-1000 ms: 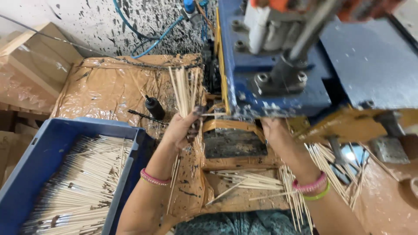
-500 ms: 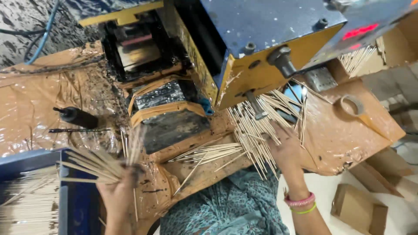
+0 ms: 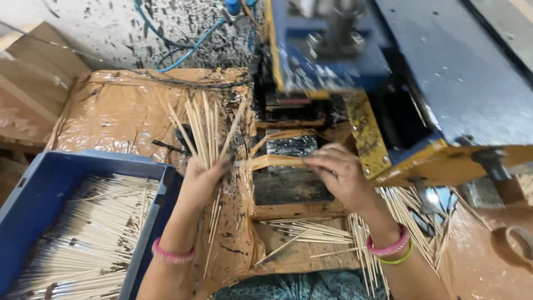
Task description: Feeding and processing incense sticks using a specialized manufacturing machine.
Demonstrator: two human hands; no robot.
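A small workshop where thin sticks are worked at a machine.

A blue and yellow metal machine (image 3: 388,72) stands just beyond the right hand (image 3: 338,175), its bench wrapped in brown tape. Loose sticks (image 3: 311,230) lie scattered below that hand, and a blue crate (image 3: 33,189) of finished sticks sits left of the left hand (image 3: 202,180). Behind, the wall (image 3: 111,28) is spattered black, with blue hoses (image 3: 189,47) trailing across it.

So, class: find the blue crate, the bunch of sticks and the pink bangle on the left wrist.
blue crate (image 3: 33,183), head view, left wall.
bunch of sticks (image 3: 205,130), head view, middle.
pink bangle (image 3: 172,254), head view, band.
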